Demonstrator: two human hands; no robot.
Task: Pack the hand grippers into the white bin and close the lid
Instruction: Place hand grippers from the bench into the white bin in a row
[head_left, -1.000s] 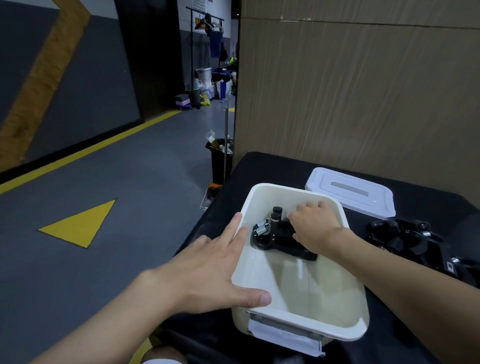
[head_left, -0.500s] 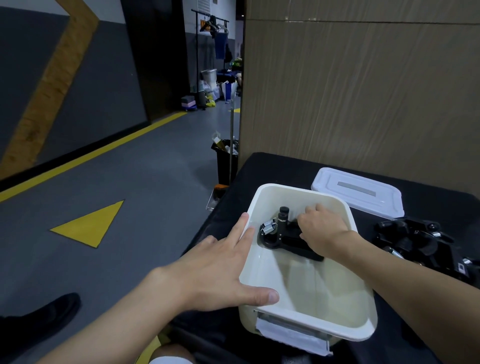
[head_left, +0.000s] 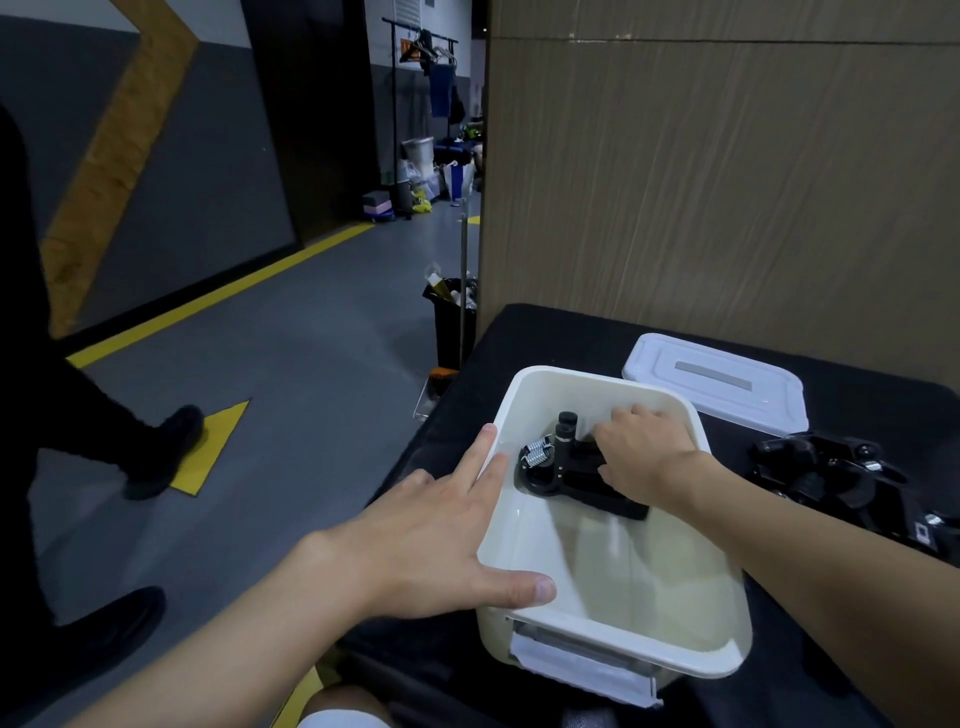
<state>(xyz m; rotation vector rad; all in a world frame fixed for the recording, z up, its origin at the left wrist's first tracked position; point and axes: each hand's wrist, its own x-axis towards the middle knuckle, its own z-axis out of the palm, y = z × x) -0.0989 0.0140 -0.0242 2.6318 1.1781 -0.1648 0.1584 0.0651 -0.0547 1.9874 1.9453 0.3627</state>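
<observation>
Right-hand fingers (head_left: 631, 415) still on hand gripper (head_left: 566, 467) in white bin (head_left: 587, 375); passer-by (head_left: 31, 364) newly leftward.

- No word, brand or number can be read.
- White label (head_left: 582, 670) on the near wall of the white bin (head_left: 597, 375): no legible print.
- Orange sign (head_left: 410, 52) by the far clothes rack (head_left: 395, 119): too small to read.
- Small white tag (head_left: 922, 532) among the hand grippers (head_left: 831, 478): illegible.
- Yellow triangle (head_left: 215, 447) painted on the floor (head_left: 311, 415).
</observation>
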